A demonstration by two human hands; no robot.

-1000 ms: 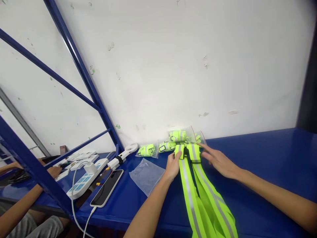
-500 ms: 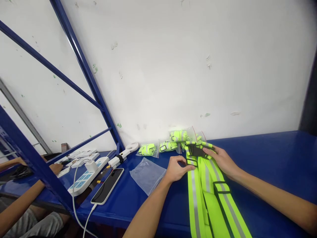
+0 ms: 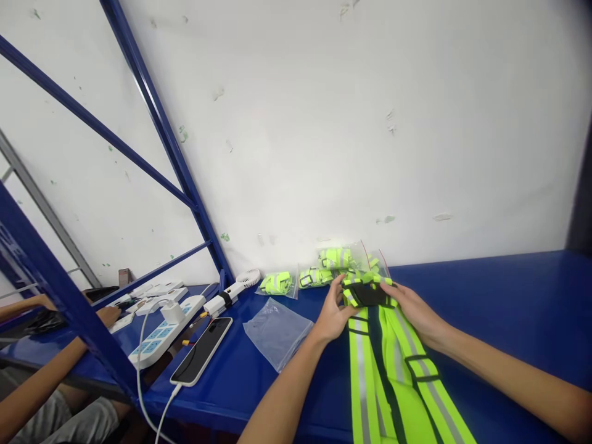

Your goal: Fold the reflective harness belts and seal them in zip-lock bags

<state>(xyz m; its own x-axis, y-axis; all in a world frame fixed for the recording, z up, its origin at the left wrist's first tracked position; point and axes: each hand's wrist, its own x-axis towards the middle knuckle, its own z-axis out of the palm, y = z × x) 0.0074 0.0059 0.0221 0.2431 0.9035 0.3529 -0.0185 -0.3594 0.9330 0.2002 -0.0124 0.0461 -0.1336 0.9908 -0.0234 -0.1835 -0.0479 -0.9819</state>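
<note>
A neon-yellow reflective vest point(image 3: 398, 370) made of straps, with grey stripes and black buckles, lies lengthwise over the blue table and runs off the bottom of the view. My left hand point(image 3: 333, 311) grips the left side of its gathered upper end, thumb toward the strap. On the opposite side, my right hand point(image 3: 414, 313) pinches the same end beside a black patch point(image 3: 370, 295). Just behind are bagged yellow vests point(image 3: 335, 258), several in a small heap. Left of my left hand, a clear plastic bag point(image 3: 276, 333) lies flat.
A phone point(image 3: 202, 351) on a charging cable, a power strip point(image 3: 166, 330) and a small white fan point(image 3: 248, 277) sit to the left. Blue rack posts point(image 3: 69, 296) rise there. Beyond them, another person's arm point(image 3: 44, 391) rests at the table. A white wall point(image 3: 324, 123) stands behind.
My left hand has moved up from the strap's buckle to the vest's upper end. My right hand keeps its hold, and the black patch now faces up more fully.
</note>
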